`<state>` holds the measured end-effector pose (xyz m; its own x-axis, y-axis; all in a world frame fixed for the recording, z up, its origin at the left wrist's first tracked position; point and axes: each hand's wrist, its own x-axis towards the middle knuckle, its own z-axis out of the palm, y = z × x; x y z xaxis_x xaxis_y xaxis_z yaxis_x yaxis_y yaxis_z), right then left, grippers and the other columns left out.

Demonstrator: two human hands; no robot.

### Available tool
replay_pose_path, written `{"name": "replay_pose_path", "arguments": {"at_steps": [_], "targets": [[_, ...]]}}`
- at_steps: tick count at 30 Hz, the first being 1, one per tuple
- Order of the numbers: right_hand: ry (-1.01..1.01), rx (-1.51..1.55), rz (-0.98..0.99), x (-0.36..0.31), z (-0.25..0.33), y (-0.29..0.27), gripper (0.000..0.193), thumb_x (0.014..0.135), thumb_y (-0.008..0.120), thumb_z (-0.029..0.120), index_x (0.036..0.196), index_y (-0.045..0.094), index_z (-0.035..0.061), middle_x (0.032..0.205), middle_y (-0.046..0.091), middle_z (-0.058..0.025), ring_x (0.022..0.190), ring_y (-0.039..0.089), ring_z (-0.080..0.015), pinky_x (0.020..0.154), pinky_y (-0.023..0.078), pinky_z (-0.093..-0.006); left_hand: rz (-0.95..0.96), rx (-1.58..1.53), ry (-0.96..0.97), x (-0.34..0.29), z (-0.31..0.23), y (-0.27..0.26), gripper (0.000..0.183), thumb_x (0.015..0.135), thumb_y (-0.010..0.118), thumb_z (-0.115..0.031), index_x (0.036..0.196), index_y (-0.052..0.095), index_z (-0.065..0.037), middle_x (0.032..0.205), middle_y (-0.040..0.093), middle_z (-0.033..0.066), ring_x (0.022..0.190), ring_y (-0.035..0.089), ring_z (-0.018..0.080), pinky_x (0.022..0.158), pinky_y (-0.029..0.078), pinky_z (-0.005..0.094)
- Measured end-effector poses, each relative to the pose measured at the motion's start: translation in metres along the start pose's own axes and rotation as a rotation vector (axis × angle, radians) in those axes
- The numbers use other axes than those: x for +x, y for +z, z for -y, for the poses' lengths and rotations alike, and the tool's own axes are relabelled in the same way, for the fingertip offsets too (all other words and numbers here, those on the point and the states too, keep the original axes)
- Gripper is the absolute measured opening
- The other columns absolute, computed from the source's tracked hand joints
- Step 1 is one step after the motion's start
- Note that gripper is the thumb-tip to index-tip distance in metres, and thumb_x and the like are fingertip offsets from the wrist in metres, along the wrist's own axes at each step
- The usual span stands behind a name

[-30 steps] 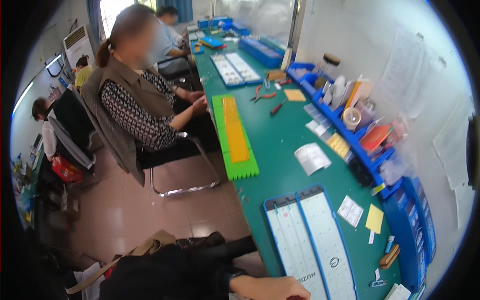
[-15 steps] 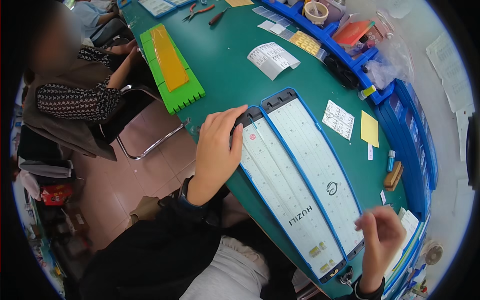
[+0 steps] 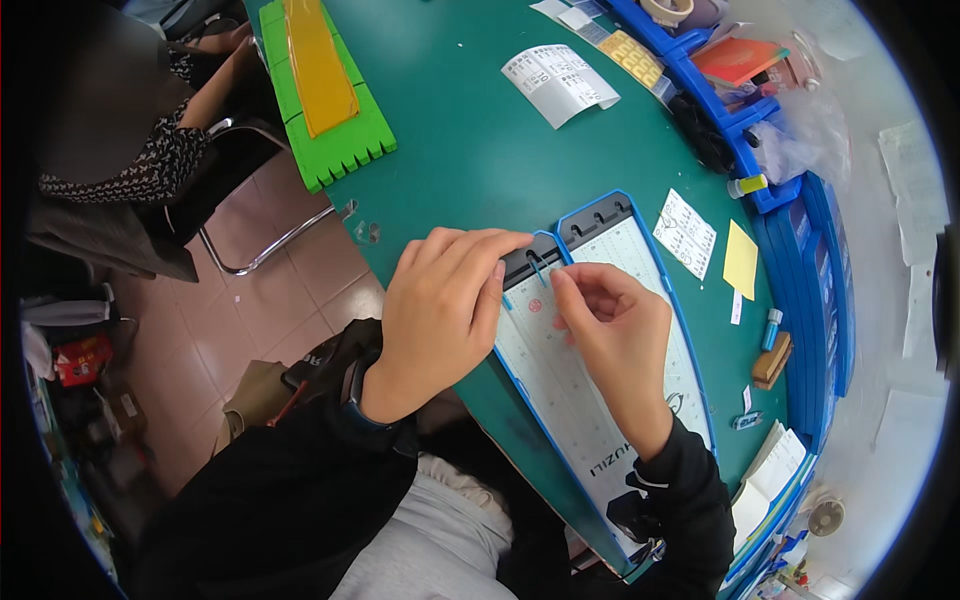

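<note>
In front of me lies a long flat two-part case (image 3: pixel 520 372) with blue rims, pale graduated panels and black slotted end pieces. At its far end my left hand (image 3: pixel 440 305) grips the left part's corner, index fingertip at the end piece and thumb beside the rim. My right hand (image 3: pixel 620 335) is closed in a pinch over the left panel, near a thin bluish loop (image 3: pixel 539 270) by the slot. What sits between those fingertips is too small to make out. My right hand and sleeve cover much of both panels.
A green notched board (image 3: pixel 340 150) with an amber strip (image 3: pixel 322 85) lies at the left edge, near a seated person (image 3: pixel 130 150). Labels (image 3: pixel 560 85), a yellow note (image 3: pixel 740 258), a small blue-capped bottle (image 3: pixel 771 330) and a wooden block (image 3: pixel 772 361) lie around the case. Blue bins (image 3: pixel 800 290) line the right.
My right hand has come from the case's near right end to its far left end, close to my left hand. The left hand stays at the corner. The view has shifted somewhat.
</note>
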<state>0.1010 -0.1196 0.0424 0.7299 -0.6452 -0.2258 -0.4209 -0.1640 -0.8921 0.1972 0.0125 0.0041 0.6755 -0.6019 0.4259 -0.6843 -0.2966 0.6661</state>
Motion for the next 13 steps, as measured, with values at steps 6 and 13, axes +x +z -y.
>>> {"name": "replay_pose_path", "arguments": {"at_steps": [6, 13], "targets": [[-0.016, -0.062, 0.020, 0.0032, -0.0010, 0.0018, 0.016, 0.086, 0.071, 0.010, 0.090, 0.069, -0.0049, 0.074, 0.070, -0.0072, 0.061, 0.065, -0.0083, 0.055, 0.049, -0.0199, -0.011, 0.023, 0.003, -0.0009, 0.0020, 0.0029, 0.025, 0.087, 0.057, -0.001, 0.107, 0.069, -0.009, 0.102, 0.069, 0.0047, 0.088, 0.059, 0.0241, 0.078, 0.042, 0.0341], [-0.004, -0.091, 0.063, 0.0042, 0.0014, -0.0016, 0.016, 0.087, 0.071, 0.012, 0.089, 0.070, -0.0034, 0.074, 0.071, -0.0068, 0.064, 0.068, -0.0101, 0.056, 0.049, -0.0207, 0.013, 0.037, -0.002, -0.0009, 0.0002, 0.0024, 0.026, 0.087, 0.057, -0.001, 0.108, 0.069, -0.010, 0.104, 0.069, 0.0066, 0.091, 0.060, 0.0243, 0.079, 0.042, 0.0343]]}}
